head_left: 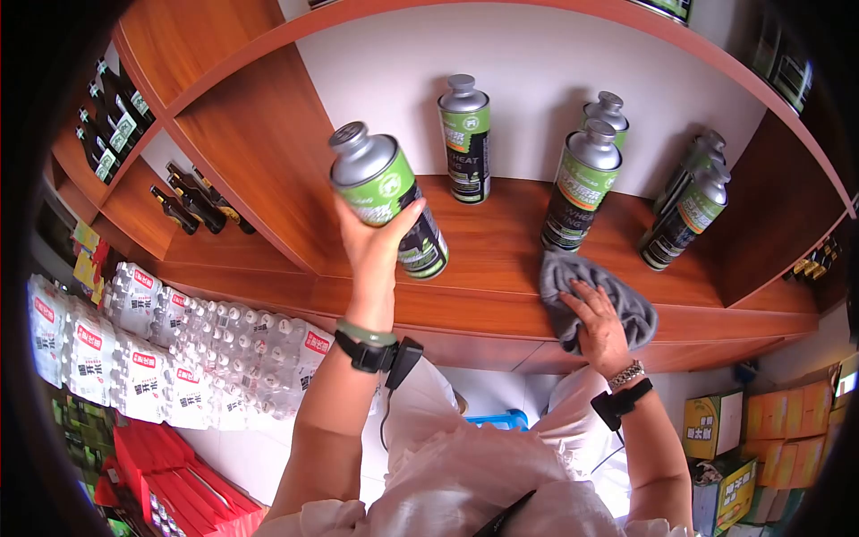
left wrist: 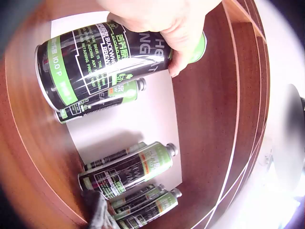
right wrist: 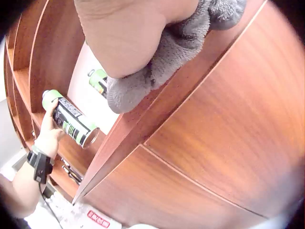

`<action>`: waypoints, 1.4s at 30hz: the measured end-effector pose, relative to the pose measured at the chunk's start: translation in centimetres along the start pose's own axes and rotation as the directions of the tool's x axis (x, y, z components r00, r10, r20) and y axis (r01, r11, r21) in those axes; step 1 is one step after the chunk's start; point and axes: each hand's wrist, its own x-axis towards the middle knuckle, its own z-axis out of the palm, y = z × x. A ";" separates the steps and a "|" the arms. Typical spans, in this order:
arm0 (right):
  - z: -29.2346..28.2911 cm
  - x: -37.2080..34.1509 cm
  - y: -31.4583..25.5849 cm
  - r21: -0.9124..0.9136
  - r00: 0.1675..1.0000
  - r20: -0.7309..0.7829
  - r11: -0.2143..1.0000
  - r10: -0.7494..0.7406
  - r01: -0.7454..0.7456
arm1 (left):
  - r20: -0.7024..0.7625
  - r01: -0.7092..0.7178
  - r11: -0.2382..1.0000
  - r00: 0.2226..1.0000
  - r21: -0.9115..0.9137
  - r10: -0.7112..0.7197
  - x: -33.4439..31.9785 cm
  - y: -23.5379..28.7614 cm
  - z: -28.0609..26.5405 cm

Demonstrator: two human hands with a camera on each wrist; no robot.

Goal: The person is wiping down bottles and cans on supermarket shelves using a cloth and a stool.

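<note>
My left hand [head_left: 369, 246] grips a green and black can [head_left: 420, 234] with a silver cap, tilted, over the left part of the shelf; the left wrist view shows the can [left wrist: 102, 64] with thumb and fingers around it. A grey cloth [head_left: 637, 313] lies at the shelf's front edge, bunched, under my right hand [head_left: 599, 327], whose fingers are spread on top. In the right wrist view the cloth [right wrist: 176, 57] shows beneath the palm. Just behind the cloth stands another can [head_left: 577, 192].
One can [head_left: 465, 148] stands at the shelf's back; more [head_left: 684, 219] stand on the right. Dark bottles [head_left: 192, 201] fill side compartments. Packs of bottled water [head_left: 224, 349] are on the floor at left, cartons [head_left: 787, 412] at right. An upper shelf edge [head_left: 537, 13] arches overhead.
</note>
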 end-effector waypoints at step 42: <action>-0.7 -1.6 1.1 -0.076 0.971 -0.195 0.985 0.135 -0.152 | 0.220 0.007 0.942 0.972 0.334 -0.086 0.9 -9.8 0.8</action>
